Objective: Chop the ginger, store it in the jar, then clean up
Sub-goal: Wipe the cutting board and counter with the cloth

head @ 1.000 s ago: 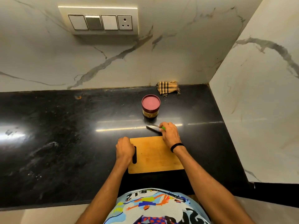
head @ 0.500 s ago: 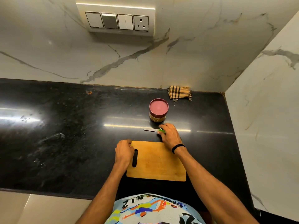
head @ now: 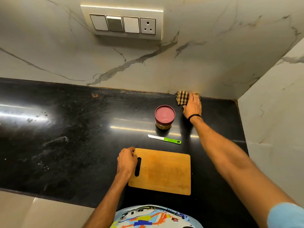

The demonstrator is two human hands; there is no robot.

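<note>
A bare wooden chopping board [head: 164,171] lies on the black counter in front of me. My left hand [head: 126,162] grips its left edge beside the handle slot. A small knife [head: 164,139] with a green handle lies alone on the counter just behind the board. Behind the knife stands the jar [head: 164,116], closed with a dark red lid. My right hand [head: 192,106] reaches to the back wall and lies on a checked cloth [head: 181,97], its fingers over the cloth. No ginger is visible.
The black stone counter [head: 74,137] runs far to the left. Marble walls close it at the back and on the right. A switch panel with a socket [head: 122,22] is on the back wall. The counter's front edge is near my body.
My right hand let go of the knife, which now lies on the counter, and moved back right onto the checked cloth. My left hand stayed on the board's edge.
</note>
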